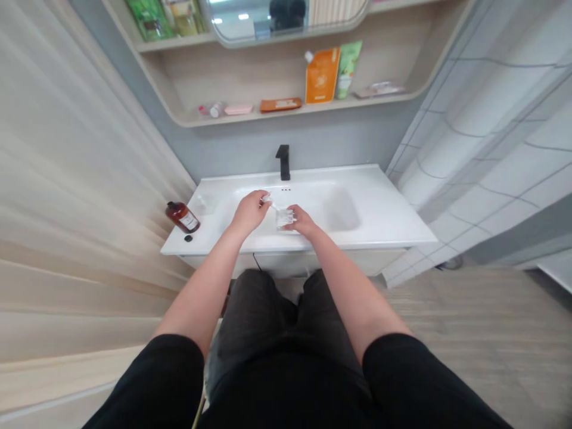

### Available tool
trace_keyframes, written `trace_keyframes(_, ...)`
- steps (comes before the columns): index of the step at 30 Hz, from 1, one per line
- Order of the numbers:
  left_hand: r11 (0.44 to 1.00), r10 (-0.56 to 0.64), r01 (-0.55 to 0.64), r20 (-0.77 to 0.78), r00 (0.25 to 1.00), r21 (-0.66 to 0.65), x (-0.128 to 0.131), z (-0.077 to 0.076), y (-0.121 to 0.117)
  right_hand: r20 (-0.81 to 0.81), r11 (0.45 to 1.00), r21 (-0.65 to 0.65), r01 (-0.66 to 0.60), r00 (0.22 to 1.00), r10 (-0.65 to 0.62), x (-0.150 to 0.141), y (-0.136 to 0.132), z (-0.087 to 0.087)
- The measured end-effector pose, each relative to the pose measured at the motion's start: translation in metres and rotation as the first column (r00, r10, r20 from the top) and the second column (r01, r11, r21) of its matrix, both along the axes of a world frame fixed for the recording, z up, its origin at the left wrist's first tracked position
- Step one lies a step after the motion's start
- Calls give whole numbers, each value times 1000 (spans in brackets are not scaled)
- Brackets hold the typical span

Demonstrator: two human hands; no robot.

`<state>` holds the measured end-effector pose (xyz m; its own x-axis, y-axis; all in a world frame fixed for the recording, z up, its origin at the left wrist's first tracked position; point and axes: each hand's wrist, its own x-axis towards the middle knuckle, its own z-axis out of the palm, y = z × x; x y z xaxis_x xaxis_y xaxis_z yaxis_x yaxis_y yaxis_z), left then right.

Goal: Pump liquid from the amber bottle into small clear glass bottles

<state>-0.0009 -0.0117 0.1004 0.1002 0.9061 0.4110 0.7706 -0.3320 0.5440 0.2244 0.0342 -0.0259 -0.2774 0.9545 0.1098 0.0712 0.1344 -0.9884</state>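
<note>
Head view, looking down past person's forearms at white sink [379,221]. L hand [250,211] & R hand [301,221] are close together low over basin, near but not touching, fingers pointing inward. L hand fingertips [260,200] pinch top of thin white stick [273,205]. R hand fingers curl on clear plastic pack [285,218], approx mid-sink near front edge; can't tell if pack rests on sink or is only held just above it. Stick's lower end runs toward pack, but contact is too small to tell. Prob both are held between hands so each hand can work on same small item, & over basin so any drop lands in sink, not on floor.

Black faucet [283,162] stands at back, behind hands. Brown pump bottle [182,217] w/ white label sits at L end of sink, small black round item [188,238] just beside it, both within reach but off to side, away from hands. Shelf [286,112] above carries orange pouch [322,75], green tube [347,70], flat orange case [280,105] & pink case [238,109]. Mirror [250,24] above shelf. Person's dark shorts [263,322] visible below sink.
</note>
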Motion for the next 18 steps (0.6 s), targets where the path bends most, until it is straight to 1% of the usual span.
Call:
trace_keyframes(6,999,-33,33,-158,987,-3,9,1,8,32,1000,29,11,999,-12,0,-1,2)
trace_keyframes(9,994,-108,100,-252,962,-45,16,3,17,24,1000,14,2,1000,-3,0,-1,4)
trace_keyframes(12,982,-178,150,-307,935,-114,24,3,25,9,1000,-10,-6,1000,6,0,-2,4)
trace_keyframes(16,973,-194,135,-349,917,-186,32,1,32,21,1000,-3,1,1000,-1,0,0,3)
trace_keyframes(18,967,-204,119,-409,889,-224,35,2,33,25,1000,-5,-7,1000,7,0,1,1)
